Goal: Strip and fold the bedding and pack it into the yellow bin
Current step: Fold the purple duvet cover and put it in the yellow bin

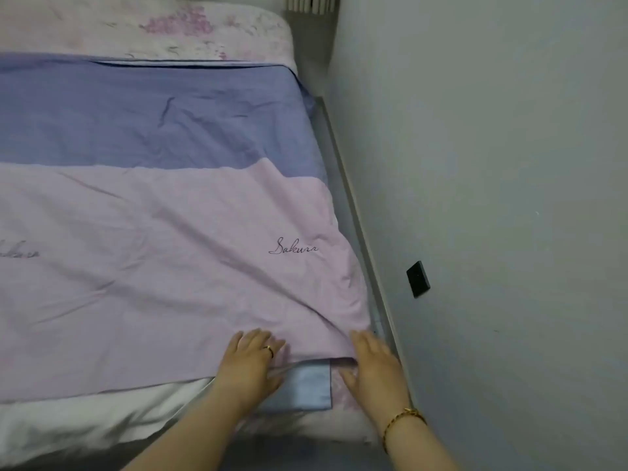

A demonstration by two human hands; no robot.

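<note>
A duvet cover (163, 260) lies spread over the bed, pink near me with dark script on it, blue-violet farther away. At its near right corner a blue flap (306, 385) shows from under the pink edge. My left hand (251, 365), wearing a ring, rests flat on the pink cloth beside that flap, fingers straight. My right hand (373, 368), with a gold bracelet on the wrist, lies flat by the corner, fingertips at the pink edge. A floral sheet (146, 25) covers the bed's far end. The yellow bin is not in view.
A grey wall (492, 164) runs close along the bed's right side, with a black plate (418, 279) on it. A narrow grey bed rail (346, 185) lies between mattress and wall. White bedding (85, 423) shows below the pink edge at the near left.
</note>
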